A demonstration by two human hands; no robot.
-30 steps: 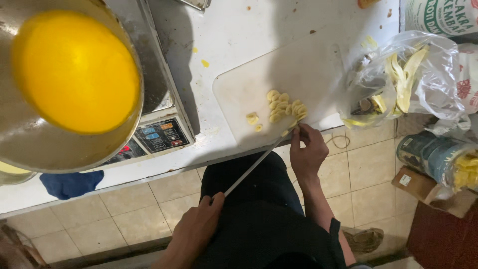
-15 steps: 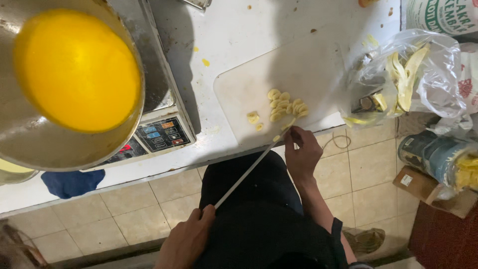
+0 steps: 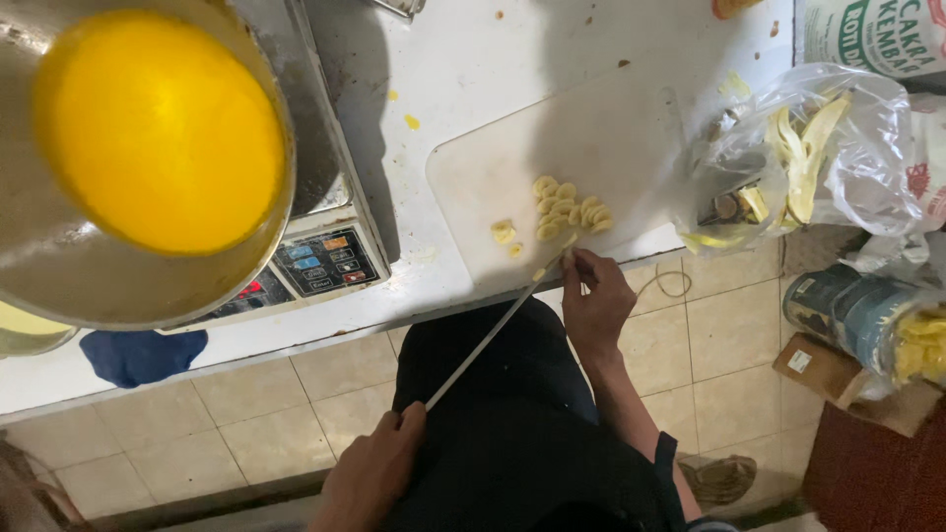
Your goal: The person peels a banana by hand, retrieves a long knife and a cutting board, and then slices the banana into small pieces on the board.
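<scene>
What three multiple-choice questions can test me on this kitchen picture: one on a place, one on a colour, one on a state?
1. Where do the banana slices lie?
A. on the white cutting board
B. on the floor tiles
C. inside the metal bowl

2. What colour is the liquid in the metal bowl?
A. green
B. yellow
C. red

3. What is the left hand doing?
A. gripping the handle of the knife
B. lying flat and open on the counter
C. holding a plastic bag

Answers:
1. A, since the slices sit in a small heap near the board's front edge.
2. B, since the bowl is filled with a bright yellow surface.
3. A, since the fingers close around the handle and the long blade runs from them up to the board.
</scene>
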